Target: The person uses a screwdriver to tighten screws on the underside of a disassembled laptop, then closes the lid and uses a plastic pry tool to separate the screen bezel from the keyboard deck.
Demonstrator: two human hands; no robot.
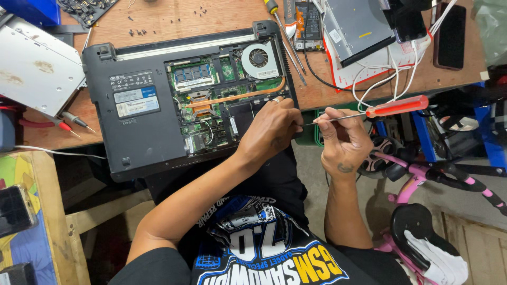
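Left hand rests curled on the opened laptop, holding nothing visible; right hand pinches a red-handled screwdriver beside the wooden tabletop.

**Hands at the opened laptop**

The left hand rests on the black, opened laptop base at its three o'clock edge. The right hand pinches the red-handled, thin-shafted metal screwdriver, whose tip points to nine o'clock toward the left fingers.

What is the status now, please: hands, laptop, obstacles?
Left hand rests on opened black laptop. Right hand holds red-handled screwdriver. White cables nearby.
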